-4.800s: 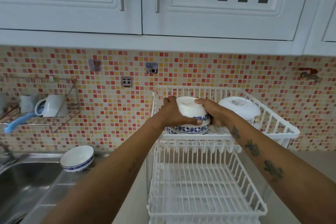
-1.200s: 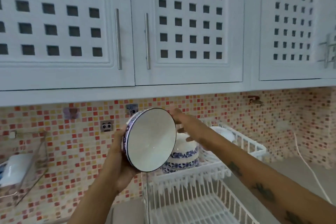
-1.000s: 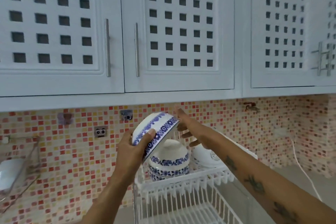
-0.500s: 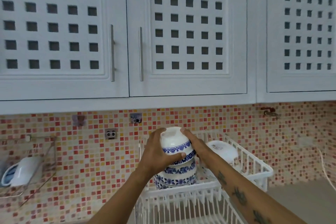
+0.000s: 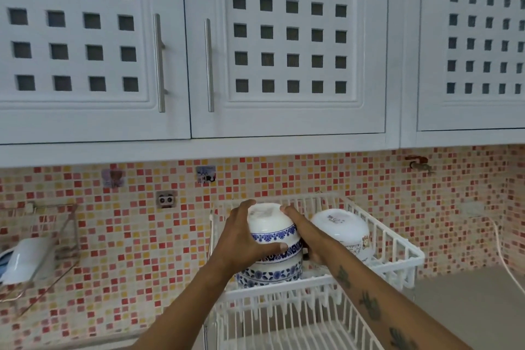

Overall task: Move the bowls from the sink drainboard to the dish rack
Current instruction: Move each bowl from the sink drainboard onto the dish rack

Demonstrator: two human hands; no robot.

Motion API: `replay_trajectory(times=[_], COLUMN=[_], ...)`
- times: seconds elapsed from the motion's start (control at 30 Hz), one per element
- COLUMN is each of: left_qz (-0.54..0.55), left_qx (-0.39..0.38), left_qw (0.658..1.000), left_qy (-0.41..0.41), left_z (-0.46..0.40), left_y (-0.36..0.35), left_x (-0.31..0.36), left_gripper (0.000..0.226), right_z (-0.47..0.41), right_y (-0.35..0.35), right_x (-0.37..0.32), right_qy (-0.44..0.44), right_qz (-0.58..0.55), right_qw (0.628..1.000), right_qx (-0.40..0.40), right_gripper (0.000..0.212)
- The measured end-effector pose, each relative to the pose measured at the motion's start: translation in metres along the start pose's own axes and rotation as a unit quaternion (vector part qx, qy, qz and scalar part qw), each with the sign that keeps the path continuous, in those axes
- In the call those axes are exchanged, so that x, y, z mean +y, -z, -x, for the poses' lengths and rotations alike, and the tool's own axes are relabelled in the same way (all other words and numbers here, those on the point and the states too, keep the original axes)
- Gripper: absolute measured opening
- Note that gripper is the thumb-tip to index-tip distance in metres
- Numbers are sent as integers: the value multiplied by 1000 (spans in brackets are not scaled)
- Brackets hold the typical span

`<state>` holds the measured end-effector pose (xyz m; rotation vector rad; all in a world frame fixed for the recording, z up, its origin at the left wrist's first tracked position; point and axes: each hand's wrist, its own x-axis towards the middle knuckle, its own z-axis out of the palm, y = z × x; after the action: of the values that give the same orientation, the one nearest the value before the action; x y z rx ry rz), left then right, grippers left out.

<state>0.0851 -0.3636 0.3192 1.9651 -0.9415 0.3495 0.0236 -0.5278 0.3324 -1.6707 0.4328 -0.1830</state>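
Gripping the top upturned bowl [image 5: 270, 224] of a stack, the left hand [image 5: 241, 239] and right hand [image 5: 309, 236] clasp its sides in the dish rack [image 5: 397, 247]. A white bowl [image 5: 341, 230] sits just beside the right hand.

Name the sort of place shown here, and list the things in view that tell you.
Most likely a home kitchen: a dish rack holding upturned bowls, wall cabinets overhead, and a mosaic tile backsplash.

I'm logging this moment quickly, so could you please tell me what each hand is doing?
Left hand: closed on the top bowl of the stack.
Right hand: pressed against the same bowl's other side, holding it.
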Motion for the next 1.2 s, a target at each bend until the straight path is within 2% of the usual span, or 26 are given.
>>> replay_trajectory(times=[0.17, 0.3, 0.4, 0.63, 0.73, 0.83, 0.97, 1.13, 1.2], left_qz=[-33, -32, -5, 13, 4, -16, -11, -40, -73], left_qx=[-31, -43, -56, -63, -67, -77, -98, -127, -129], left_qw=[999, 998, 997, 994, 992, 990, 986, 982, 980], left_qy=[17, 32, 57, 93, 103, 114, 135, 130, 135], left_z=[4, 6, 5, 2, 4, 10, 0, 34, 48], left_y=[-1, -2, -2, -3, -1, 5, 14, 54, 69], left_x=[5, 6, 3, 5, 8, 12, -9, 38, 43], left_gripper=[114, 117, 127, 109, 109, 119, 127, 87, 79], right_z=[2, -1, -4, -10, -7, 2, 18, 66, 82], right_y=[-1, -1, 0, 4, 1, -6, -7, -10, -12], right_x=[5, 7, 9, 10, 11, 10, -1, -15, -16], right_qy=[-4, -3, -4, 6, 13, 21, 35, 53, 63], right_qz=[10, 7, 18, 39, 37, 44, 148, 288, 341], right_qw=[1000, 1000, 1000, 999, 999, 998, 986, 950, 930], right_qx=[9, -2, 1, 13, 20, 28, 65, 107, 118], right_gripper=[57, 46, 50, 50, 53, 60, 75, 67, 65])
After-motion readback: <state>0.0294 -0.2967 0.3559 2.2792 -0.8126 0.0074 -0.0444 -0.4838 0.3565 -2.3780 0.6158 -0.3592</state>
